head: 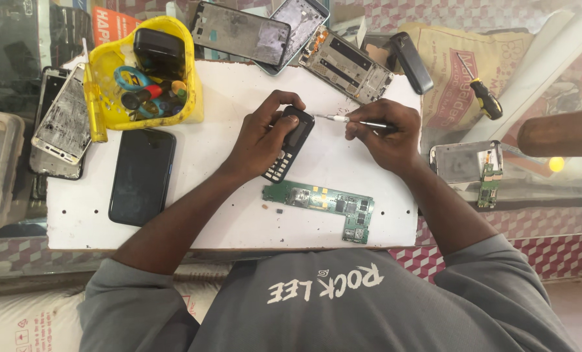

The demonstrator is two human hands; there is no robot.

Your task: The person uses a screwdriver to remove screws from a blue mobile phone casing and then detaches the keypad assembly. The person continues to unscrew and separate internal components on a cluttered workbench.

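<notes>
Centre frame, left hand [259, 140] grips the keypad phone [289, 143]; right hand [383, 130] pinches a screwdriver [349, 120] at its top edge; a slip could gouge the casing.

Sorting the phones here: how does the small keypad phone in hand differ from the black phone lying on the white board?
The keypad phone is small, narrow, with buttons, held in the left hand; the black phone is larger, all smooth glass, lying flat and untouched. Both are black.

A yellow basket [190, 91] (full of tools) stands above a black smartphone [141, 176]; a green circuit board [323, 203] lies nearer.
</notes>
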